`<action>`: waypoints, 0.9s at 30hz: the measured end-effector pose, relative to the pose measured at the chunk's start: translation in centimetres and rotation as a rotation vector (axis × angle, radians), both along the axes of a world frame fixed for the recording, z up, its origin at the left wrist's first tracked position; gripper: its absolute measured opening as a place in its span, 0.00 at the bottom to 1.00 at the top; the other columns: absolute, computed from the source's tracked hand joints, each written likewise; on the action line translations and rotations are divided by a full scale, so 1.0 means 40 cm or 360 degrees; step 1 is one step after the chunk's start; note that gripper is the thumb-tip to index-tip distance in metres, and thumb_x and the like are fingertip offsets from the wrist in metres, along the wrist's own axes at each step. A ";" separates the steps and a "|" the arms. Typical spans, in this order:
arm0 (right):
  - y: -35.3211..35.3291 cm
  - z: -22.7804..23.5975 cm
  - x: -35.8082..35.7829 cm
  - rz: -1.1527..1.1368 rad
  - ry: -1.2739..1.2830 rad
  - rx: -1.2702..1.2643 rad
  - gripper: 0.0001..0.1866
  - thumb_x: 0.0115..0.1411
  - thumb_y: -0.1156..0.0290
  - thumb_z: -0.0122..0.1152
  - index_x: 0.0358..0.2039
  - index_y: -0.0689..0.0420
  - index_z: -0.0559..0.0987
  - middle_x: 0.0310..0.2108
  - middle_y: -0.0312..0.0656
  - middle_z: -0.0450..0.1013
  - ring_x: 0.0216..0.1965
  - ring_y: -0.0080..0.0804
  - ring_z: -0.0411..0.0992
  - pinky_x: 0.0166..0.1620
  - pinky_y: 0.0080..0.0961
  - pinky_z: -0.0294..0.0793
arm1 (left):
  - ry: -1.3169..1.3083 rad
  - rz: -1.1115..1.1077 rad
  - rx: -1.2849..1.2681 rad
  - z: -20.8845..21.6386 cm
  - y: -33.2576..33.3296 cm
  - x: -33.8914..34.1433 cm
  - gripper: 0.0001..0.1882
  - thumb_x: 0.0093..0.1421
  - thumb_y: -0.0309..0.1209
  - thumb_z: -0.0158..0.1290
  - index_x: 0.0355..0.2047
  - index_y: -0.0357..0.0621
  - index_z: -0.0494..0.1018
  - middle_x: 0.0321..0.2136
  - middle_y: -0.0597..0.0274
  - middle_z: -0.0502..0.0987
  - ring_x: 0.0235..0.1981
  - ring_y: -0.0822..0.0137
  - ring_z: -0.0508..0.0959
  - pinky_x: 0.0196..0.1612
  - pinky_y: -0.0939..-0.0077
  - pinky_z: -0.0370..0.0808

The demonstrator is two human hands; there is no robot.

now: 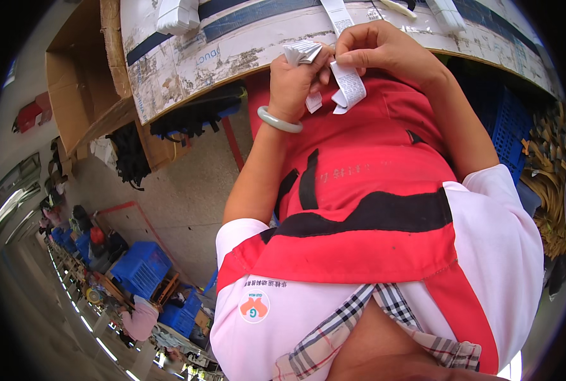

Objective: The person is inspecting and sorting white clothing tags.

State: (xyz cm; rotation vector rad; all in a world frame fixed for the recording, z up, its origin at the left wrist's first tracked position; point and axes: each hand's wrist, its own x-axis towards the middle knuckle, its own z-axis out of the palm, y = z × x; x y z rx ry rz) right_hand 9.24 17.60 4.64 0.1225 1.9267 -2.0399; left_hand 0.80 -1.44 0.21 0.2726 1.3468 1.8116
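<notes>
Over the table's near edge, my left hand [289, 90], with a pale bangle at its wrist, is closed round a folded stack of white labels [302, 52]. My right hand [391, 52] pinches a white printed label strip [350, 87] between thumb and forefinger. The strip's lower end curls down in front of my red apron [372, 149]. Another stretch of printed strip [339, 15] lies on the table just beyond my fingers; whether the two join is hidden behind my right hand. The fingertips of both hands are close together.
The worn, taped tabletop [188, 82] bears a white label bundle [177, 16] at left and another [445, 14] at right. An open cardboard box [83, 82] stands left. A blue crate [506, 124] is below right. Farther off are blue baskets [141, 267] and a person [142, 319].
</notes>
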 end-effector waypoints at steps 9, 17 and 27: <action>-0.065 -0.058 -0.005 -0.0631 0.0420 0.0512 0.10 0.61 0.66 0.63 0.37 0.60 0.81 0.28 0.34 0.76 0.29 0.17 0.72 0.34 0.15 0.73 | -0.0430 -0.0159 0.0247 0.015 0.016 0.016 0.16 0.67 0.39 0.51 0.40 0.36 0.72 0.25 0.62 0.75 0.23 0.72 0.77 0.20 0.83 0.71; 0.068 -0.097 -0.090 -0.0736 0.0747 0.1358 0.06 0.57 0.72 0.64 0.35 0.58 0.80 0.33 0.40 0.72 0.35 0.32 0.72 0.38 0.26 0.71 | -0.0331 -0.0219 0.0143 -0.009 0.012 0.000 0.13 0.66 0.35 0.52 0.42 0.36 0.72 0.24 0.66 0.69 0.25 0.70 0.75 0.27 0.79 0.73; 0.026 -0.069 -0.073 -0.0854 0.0877 0.1259 0.05 0.55 0.72 0.64 0.28 0.60 0.77 0.30 0.46 0.70 0.31 0.43 0.73 0.34 0.33 0.73 | 0.0554 0.0123 -0.0228 -0.012 0.039 -0.027 0.12 0.58 0.26 0.60 0.42 0.36 0.76 0.27 0.68 0.73 0.27 0.77 0.74 0.29 0.84 0.71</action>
